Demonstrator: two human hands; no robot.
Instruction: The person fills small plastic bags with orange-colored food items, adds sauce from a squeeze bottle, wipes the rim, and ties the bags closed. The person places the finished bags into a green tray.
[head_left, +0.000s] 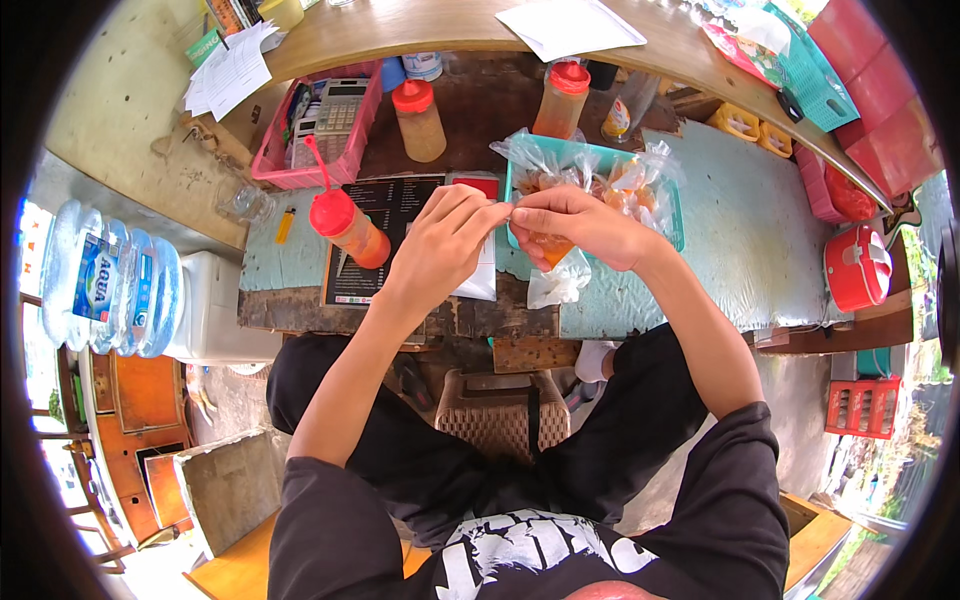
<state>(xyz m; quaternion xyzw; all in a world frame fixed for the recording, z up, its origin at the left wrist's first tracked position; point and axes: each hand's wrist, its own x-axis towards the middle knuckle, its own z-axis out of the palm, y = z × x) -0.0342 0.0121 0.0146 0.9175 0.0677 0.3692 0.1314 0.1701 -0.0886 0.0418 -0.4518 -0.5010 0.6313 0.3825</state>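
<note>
Both hands meet above the table's front part, their fingertips touching. My right hand (581, 221) grips a small clear plastic bag of orange sauce (553, 249), which hangs below its fingers. My left hand (454, 232) has its thumb and fingers drawn together at the right thumb; whether it pinches the bag's neck or a small band is too small to tell. Just behind the right hand stands a teal plastic basket (681, 225) holding several knotted sauce bags (634, 184). A crumpled whitish plastic bag (559, 281) lies below the held bag.
Left of my hands, a red-capped squeeze bottle (349, 229) stands by a black printed menu (352, 277) and a yellow lighter (285, 225). Farther back are a pink basket with calculators (315, 176) and two sauce bottles (420, 124). A wooden shelf (420, 26) overhangs the back.
</note>
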